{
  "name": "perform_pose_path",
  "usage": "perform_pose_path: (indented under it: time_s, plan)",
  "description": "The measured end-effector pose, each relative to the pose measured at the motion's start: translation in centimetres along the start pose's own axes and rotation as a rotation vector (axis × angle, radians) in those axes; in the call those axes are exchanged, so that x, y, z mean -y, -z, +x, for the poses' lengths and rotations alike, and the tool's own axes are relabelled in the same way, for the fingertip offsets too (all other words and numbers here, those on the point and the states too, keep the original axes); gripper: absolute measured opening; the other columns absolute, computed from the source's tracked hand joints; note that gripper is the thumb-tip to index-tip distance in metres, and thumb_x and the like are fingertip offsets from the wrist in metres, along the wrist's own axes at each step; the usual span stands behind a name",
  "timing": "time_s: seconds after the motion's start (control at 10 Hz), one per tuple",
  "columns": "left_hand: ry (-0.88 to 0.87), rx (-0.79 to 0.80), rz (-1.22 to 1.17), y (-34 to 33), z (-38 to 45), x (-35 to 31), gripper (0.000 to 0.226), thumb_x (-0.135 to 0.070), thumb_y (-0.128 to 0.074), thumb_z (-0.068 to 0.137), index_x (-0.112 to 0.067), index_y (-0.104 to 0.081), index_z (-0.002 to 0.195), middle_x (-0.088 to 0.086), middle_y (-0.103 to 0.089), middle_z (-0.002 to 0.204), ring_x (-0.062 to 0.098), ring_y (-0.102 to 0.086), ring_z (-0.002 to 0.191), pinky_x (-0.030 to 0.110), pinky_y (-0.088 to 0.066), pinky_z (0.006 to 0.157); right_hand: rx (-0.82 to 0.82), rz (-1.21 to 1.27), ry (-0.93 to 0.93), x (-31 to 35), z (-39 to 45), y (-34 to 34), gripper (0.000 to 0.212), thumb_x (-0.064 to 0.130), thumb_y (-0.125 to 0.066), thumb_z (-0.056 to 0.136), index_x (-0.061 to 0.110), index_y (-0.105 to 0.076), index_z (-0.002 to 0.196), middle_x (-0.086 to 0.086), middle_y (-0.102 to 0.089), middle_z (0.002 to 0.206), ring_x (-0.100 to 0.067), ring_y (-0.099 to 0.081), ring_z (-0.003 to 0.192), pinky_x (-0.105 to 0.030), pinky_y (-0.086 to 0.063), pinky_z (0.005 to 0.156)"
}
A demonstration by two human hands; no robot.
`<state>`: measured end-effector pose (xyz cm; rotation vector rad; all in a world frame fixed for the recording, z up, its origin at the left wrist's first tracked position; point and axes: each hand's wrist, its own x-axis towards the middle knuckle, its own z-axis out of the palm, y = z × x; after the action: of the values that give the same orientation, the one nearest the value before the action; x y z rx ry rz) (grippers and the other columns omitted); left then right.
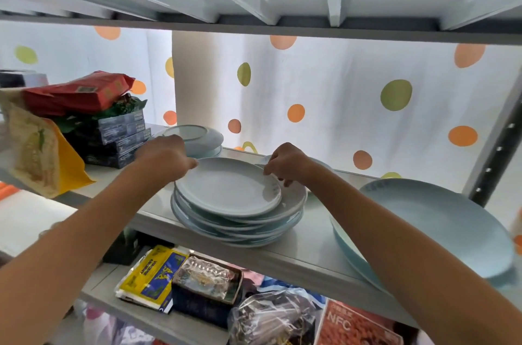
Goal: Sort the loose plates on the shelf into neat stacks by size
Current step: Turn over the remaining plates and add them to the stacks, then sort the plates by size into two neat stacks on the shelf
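Note:
A stack of several pale blue-white plates [240, 220] sits mid-shelf, its edges uneven. The top plate [226, 189] lies shifted to the left on the stack. My left hand [165, 159] grips that plate's far left rim. My right hand [285, 165] pinches its far right rim. Behind the left hand, a smaller upturned plate [202, 135] rests on another small one. A large light blue plate [435, 229] lies at the shelf's right end, overhanging the front edge.
The grey shelf [310, 248] holds dark boxes [115, 135], a red packet [76, 93] and a yellow pouch [36, 152] at the left. A dotted curtain hangs behind. The shelf above is close overhead. Bags and packets fill the lower shelf [197, 282].

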<state>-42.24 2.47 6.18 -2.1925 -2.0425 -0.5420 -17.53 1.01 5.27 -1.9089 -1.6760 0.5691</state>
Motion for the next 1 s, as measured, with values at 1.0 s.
perform_pose_path:
  time_s: [1.0]
  plan:
    - [-0.247, 0.338, -0.228, -2.3, 9.0, -17.3, 0.007, -0.018, -0.063, 0.079, -0.011, -0.062, 0.079, 0.002, -0.064, 0.067, 0.018, -0.058, 0.057, 0.027, -0.051, 0.068, -0.083, -0.161, -0.466, -9.2, 5.7, 5.2, 0.021, 0.003, -0.053, 0.091, -0.003, -0.063, 0.108, -0.015, -0.061, 0.124, -0.032, -0.058, 0.117, -0.031, -0.043, 0.072]
